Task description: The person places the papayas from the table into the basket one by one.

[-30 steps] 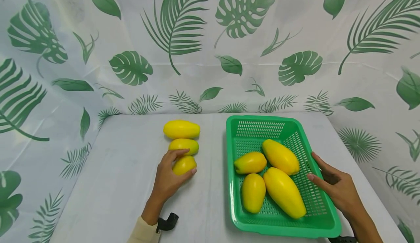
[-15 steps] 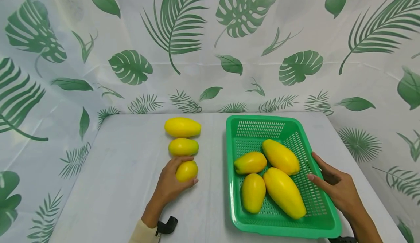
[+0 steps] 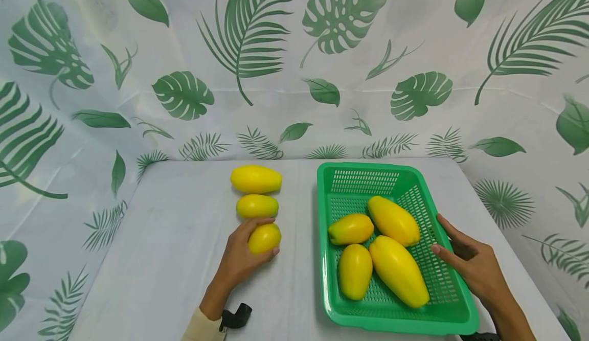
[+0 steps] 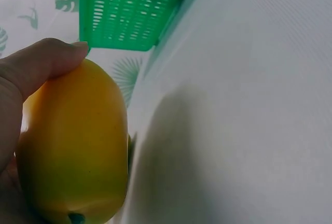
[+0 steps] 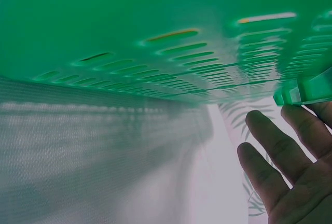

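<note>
My left hand [image 3: 244,254] grips a yellow papaya [image 3: 264,238], thumb on the near side and fingers over the far side. In the left wrist view the papaya [image 4: 78,146] shows a greenish stem end, with its shadow on the white cloth beside it. Just beyond it lie two more yellow papayas, a greenish-ended one [image 3: 257,206] and a longer one [image 3: 255,179]. My right hand [image 3: 476,264] holds the right rim of a green plastic basket [image 3: 398,324], thumb over the rim. In the right wrist view several fingers [image 5: 277,149] extend outside the basket wall.
Inside the basket rest several papayas: a small one [image 3: 351,229], an upright one [image 3: 355,272], a large one [image 3: 399,271] and another [image 3: 393,221]. A white cloth covers the table [image 3: 152,259]. Behind hangs a leaf-print curtain [image 3: 276,116].
My left hand has drawn the nearest papaya away from the row, slightly right and toward me, and its end now faces up more. The right hand and basket stay put.
</note>
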Action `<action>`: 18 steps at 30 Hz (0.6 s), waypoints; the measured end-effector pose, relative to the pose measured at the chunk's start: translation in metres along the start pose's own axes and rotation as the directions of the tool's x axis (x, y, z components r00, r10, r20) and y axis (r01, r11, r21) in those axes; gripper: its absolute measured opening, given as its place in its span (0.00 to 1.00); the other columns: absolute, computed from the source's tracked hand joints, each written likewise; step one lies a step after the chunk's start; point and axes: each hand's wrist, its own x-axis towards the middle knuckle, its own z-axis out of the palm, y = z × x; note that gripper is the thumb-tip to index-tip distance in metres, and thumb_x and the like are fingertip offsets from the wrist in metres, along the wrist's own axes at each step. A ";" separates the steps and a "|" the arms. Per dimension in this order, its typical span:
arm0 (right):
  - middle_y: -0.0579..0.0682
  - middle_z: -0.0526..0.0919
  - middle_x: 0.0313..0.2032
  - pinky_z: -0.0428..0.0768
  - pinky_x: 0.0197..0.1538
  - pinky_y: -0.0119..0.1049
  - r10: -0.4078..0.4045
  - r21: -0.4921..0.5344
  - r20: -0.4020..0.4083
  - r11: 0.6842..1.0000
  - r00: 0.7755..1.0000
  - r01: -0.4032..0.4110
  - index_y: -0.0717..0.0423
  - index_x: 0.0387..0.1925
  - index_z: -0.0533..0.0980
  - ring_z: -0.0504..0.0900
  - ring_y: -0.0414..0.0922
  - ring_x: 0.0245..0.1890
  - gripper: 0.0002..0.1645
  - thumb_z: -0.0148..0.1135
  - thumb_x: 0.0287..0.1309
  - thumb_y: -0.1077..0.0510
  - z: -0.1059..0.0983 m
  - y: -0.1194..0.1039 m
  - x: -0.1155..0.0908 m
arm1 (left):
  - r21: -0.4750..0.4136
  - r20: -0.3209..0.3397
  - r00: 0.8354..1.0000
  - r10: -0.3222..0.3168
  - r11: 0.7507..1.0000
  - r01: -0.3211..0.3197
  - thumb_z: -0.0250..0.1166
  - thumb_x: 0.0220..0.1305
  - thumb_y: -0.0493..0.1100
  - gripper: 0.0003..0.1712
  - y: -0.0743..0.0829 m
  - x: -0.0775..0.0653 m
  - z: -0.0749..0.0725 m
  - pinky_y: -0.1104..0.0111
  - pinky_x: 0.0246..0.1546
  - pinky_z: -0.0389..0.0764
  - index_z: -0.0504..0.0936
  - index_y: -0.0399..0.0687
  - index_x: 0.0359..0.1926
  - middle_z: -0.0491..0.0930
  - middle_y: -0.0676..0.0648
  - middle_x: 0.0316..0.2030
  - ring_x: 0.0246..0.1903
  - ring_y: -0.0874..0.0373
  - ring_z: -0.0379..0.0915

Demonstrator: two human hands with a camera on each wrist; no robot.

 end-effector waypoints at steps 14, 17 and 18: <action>0.28 0.69 0.71 0.86 0.41 0.24 -0.015 0.018 0.001 1.000 1.000 0.015 0.39 0.82 0.62 0.75 0.14 0.55 0.43 0.69 0.71 0.55 0.000 -0.001 0.000 | -0.026 -0.004 0.997 0.083 0.996 -0.084 0.82 0.55 0.45 0.36 0.020 0.013 0.000 0.52 0.62 0.79 0.80 0.65 0.65 0.80 0.61 0.62 0.60 0.60 0.77; 0.29 0.68 0.73 0.84 0.43 0.20 -0.012 0.011 0.002 1.000 1.000 0.012 0.39 0.82 0.62 0.74 0.13 0.55 0.43 0.69 0.71 0.55 -0.001 -0.001 0.000 | -0.038 0.007 0.996 0.088 0.995 -0.088 0.81 0.55 0.45 0.36 0.026 0.017 0.001 0.50 0.62 0.78 0.80 0.66 0.66 0.80 0.60 0.63 0.61 0.58 0.76; 0.30 0.68 0.74 0.84 0.43 0.20 -0.010 0.009 0.002 1.000 1.000 0.010 0.39 0.82 0.62 0.73 0.13 0.55 0.43 0.69 0.71 0.54 -0.001 -0.001 0.000 | -0.043 0.012 0.996 0.089 0.995 -0.088 0.81 0.56 0.45 0.36 0.028 0.018 0.002 0.50 0.62 0.78 0.80 0.67 0.66 0.80 0.60 0.63 0.61 0.58 0.76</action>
